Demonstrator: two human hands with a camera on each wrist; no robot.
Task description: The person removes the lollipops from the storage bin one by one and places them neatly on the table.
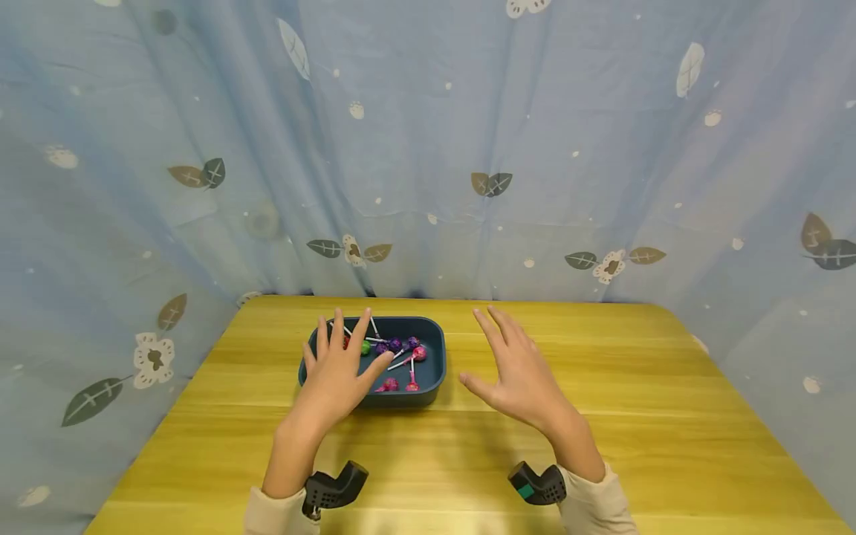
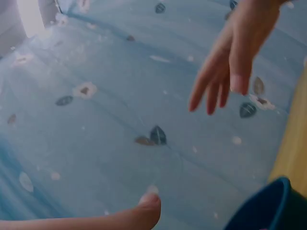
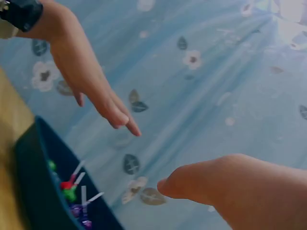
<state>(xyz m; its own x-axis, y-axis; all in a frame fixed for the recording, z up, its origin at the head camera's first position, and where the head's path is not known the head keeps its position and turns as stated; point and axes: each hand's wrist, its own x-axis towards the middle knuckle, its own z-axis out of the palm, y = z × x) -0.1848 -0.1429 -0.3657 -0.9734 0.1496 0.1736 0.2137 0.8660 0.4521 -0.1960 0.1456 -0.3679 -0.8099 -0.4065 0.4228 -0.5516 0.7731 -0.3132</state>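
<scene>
In the head view a dark blue rectangular bin sits on the wooden table. Several lollipops with white sticks lie in it, among them a pink lollipop, a green lollipop and a purple lollipop. My left hand hovers over the bin's left part with fingers spread, hiding some of the contents. To the right of the bin my right hand is held above the table, its fingers extended and the thumb pointing toward the bin. Neither hand holds anything.
The yellow wooden table reaches back to a blue patterned curtain, which also hangs along both sides. A black wrist camera is strapped on the left wrist, another black wrist camera on the right.
</scene>
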